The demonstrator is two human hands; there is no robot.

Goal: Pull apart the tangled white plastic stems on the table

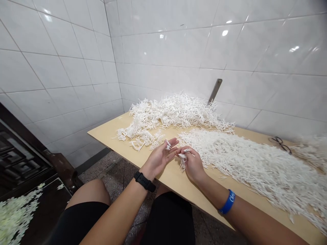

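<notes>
My left hand [161,156] is held palm up over the wooden table's [107,132] near edge, fingers stretched out, with a small white plastic piece [168,145] lying on the fingertips. My right hand [191,162] meets it fingertip to fingertip and pinches a small white plastic sprue piece [183,159] that hangs below the fingers. A black watch band is on my left wrist, a blue band on my right. Both hands hover just before the big heaps of white plastic pieces.
A tangled pile of white plastic sprues [168,114] fills the table's far left; a flatter spread of them [255,163] runs to the right. A metal bracket [214,91] leans on the tiled wall. Black glasses [279,143] lie far right. A dark box [15,214] of pale pieces sits lower left.
</notes>
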